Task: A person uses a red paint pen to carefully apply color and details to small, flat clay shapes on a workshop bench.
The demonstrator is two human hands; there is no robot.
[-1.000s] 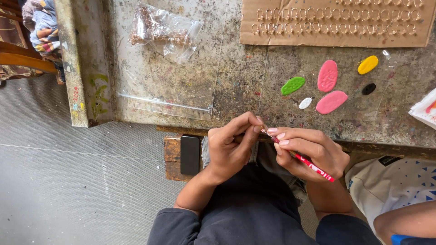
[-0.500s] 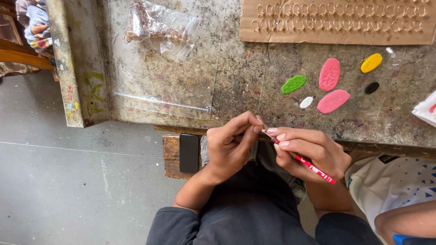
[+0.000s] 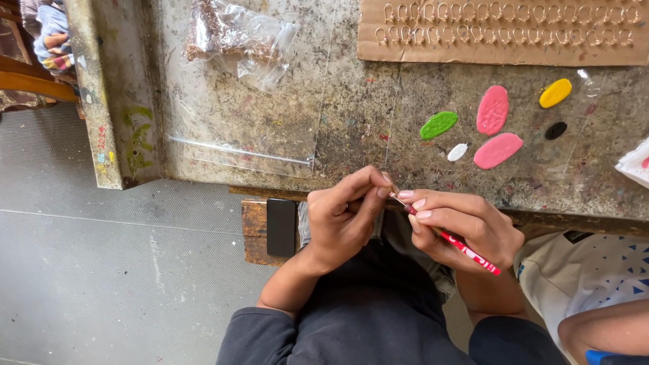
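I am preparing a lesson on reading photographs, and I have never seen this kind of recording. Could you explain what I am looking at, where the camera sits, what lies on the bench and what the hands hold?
There is no machine here. The camera sits on a person's head and looks down at their own two bare hands.

The left hand pinches something too small to make out. The right hand holds a thin red stick-shaped tool like a pen, its tip meeting the left fingertips.

On the worn, stained workbench lie flat blobs of colour: two pink ovals, a green one, a yellow one, a small white one and a black one. There is also a brown cardboard sheet carrying rows of small metal loops and a clear plastic bag of brownish bits.
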